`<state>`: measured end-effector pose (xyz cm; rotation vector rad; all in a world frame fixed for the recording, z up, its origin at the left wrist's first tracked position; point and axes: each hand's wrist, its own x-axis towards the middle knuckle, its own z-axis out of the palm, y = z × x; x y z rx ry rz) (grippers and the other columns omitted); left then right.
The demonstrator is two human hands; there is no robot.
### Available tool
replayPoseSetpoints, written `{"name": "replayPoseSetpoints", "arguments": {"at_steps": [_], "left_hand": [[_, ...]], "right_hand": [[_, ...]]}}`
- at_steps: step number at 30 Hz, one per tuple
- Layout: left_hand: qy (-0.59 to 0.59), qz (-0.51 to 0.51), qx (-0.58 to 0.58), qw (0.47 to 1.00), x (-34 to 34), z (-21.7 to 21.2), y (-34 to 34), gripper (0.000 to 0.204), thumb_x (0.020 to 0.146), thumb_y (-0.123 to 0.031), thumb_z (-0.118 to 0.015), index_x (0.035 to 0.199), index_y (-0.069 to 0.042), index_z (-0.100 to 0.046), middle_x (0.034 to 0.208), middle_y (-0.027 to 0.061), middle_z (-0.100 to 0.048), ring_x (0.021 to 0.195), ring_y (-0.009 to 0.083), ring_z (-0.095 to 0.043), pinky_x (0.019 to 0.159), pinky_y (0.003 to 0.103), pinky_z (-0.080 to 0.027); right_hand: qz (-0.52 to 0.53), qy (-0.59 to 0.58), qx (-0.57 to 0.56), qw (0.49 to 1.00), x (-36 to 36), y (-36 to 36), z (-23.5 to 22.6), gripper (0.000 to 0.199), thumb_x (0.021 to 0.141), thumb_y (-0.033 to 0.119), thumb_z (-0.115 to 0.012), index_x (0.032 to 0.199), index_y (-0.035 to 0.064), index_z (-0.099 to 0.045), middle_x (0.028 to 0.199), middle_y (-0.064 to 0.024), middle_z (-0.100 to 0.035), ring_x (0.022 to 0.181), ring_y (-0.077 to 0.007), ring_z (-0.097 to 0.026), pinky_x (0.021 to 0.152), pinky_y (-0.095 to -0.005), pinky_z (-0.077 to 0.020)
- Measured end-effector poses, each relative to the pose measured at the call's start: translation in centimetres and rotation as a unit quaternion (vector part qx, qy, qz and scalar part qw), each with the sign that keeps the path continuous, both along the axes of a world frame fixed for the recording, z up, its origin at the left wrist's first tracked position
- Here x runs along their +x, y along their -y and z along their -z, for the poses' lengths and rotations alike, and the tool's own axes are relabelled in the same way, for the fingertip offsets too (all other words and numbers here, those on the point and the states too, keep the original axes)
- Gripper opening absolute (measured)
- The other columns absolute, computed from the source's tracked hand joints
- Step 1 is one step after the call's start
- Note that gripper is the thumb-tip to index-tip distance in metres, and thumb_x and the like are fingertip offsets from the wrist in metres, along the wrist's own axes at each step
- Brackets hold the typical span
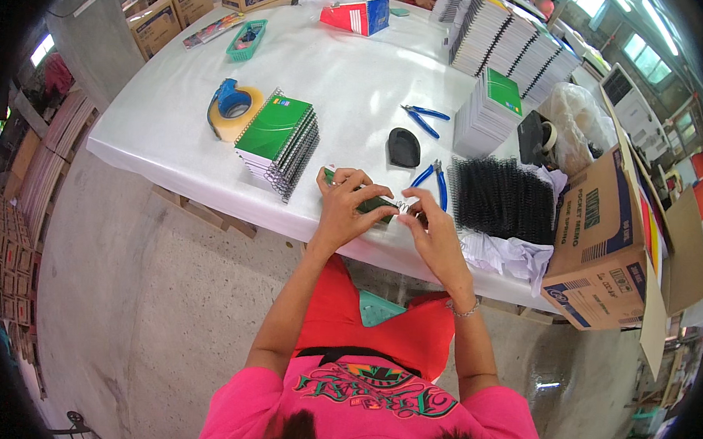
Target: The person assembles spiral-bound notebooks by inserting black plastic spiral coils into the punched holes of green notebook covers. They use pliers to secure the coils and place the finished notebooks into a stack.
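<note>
At the table's front edge my left hand (344,207) grips a small green notepad (375,195), its fingers covering most of it. My right hand (438,238) is closed, thumb and fingertips pinching at a spiral coil (402,208) at the notepad's right end. How far the coil runs through the pad is hidden by my fingers. Just right of my right hand lies a pile of black spiral coils (500,199) on white wrapping. Blue-handled cutters (439,184) lie beyond that hand, beside a black dish (404,147). To the left stands a stack of green spiral notepads (280,136).
A second pair of blue cutters (427,120) and a tape dispenser (234,112) lie farther back. Green-topped pads (490,115) and tall stacks of bound books (508,41) stand at the right. An open carton (601,236) borders the right edge; a green basket (246,41) sits far left.
</note>
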<state>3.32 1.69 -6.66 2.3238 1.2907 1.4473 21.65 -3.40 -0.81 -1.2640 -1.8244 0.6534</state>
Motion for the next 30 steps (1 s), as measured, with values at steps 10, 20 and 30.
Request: {"name": "replayPoseSetpoints", "arguments": {"at_steps": [10, 20, 30], "left_hand": [[0.004, 0.001, -0.016, 1.0, 0.1, -0.5, 0.3, 0.027, 0.072, -0.045, -0.08, 0.092, -0.026, -0.076, 0.087, -0.0064, -0.057, 0.103, 0.0178, -0.052, 0.101, 0.062, -0.018], [-0.017, -0.012, -0.012, 1.0, 0.2, -0.5, 0.7, 0.023, 0.077, -0.037, -0.078, 0.098, -0.027, -0.075, 0.09, -0.0065, -0.058, 0.105, 0.0183, -0.052, 0.101, 0.065, -0.018], [-0.039, 0.013, -0.056, 0.998, -0.4, -1.6, 1.1, 0.033, 0.084, -0.026, -0.071, 0.117, -0.025, -0.068, 0.104, -0.0004, -0.056, 0.111, 0.0217, -0.049, 0.103, 0.064, -0.017]], "right_hand": [[0.029, 0.032, 0.033, 0.999, -0.5, -0.8, 0.6, 0.013, 0.094, 0.011, -0.057, 0.099, -0.0006, -0.058, 0.09, -0.0215, -0.062, 0.09, -0.0399, -0.06, 0.077, -0.0453, -0.0463], [0.022, 0.022, 0.046, 0.998, -1.2, -1.1, 1.3, 0.015, 0.089, 0.009, -0.064, 0.098, -0.0012, -0.057, 0.094, -0.0203, -0.06, 0.088, -0.0395, -0.059, 0.075, -0.0461, -0.0454], [0.048, 0.068, 0.087, 0.993, -1.6, -1.6, 1.7, 0.013, 0.095, 0.011, -0.056, 0.097, -0.0023, -0.058, 0.094, -0.0213, -0.059, 0.086, -0.0417, -0.059, 0.076, -0.0475, -0.0458]]}}
